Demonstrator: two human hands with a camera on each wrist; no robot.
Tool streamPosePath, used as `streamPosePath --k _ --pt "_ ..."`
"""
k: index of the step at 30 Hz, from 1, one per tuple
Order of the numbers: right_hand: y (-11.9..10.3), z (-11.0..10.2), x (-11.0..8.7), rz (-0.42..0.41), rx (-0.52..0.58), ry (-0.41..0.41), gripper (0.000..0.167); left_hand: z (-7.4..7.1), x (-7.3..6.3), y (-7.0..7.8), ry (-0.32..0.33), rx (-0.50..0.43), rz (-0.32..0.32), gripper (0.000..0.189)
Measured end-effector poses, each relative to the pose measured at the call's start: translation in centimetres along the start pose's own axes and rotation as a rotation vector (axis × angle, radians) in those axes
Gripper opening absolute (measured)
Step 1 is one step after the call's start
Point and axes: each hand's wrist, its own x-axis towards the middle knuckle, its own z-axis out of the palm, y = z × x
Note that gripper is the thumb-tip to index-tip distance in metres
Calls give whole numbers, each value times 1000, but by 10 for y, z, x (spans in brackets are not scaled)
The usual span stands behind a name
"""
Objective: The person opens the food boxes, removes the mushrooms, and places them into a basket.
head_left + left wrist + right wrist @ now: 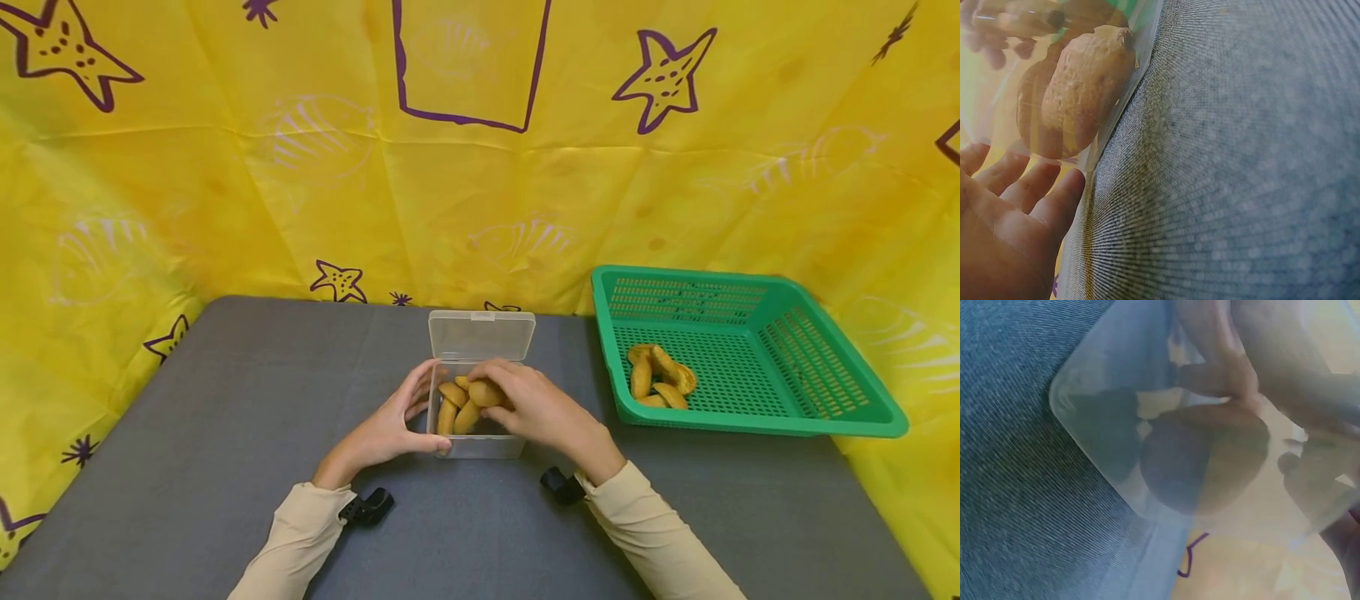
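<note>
My right hand (536, 408) pinches a rounded tan mushroom (483, 392) underneath; my spread left hand (386, 432) grips the clear rectangular plastic box (483, 449).

A clear, rectangular plastic box (480, 448), its hinged lid (482, 336) standing raised, is being gripped at its left side by the left hand (384, 429); yellow-brown, mushroom-shaped pieces (466, 418) are being held inside, one rounded yellow-brown piece (484, 392) being pinched by the right hand (536, 408).

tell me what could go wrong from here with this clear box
The held mushroom in the right hand might slip or nudge the other mushrooms in the clear box. The open lid stands behind, so a bump could drop it onto that hand. The left hand holds only the box's left side, so it might twist.
</note>
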Motion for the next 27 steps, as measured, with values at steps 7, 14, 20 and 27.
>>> streamPosePath --k 7,14,20,27 --pt "3 -16 -6 -5 44 82 43 0 0 0 3 -4 0 110" --pt "10 -35 -17 -55 68 189 45 0 1 -1 9 2 -1 111" --pt "17 -50 -30 -33 68 244 46 -1 0 -2 12 3 -6 112" --pt "28 -63 -46 8 95 320 48 0 0 -1 7 3 -8 112"
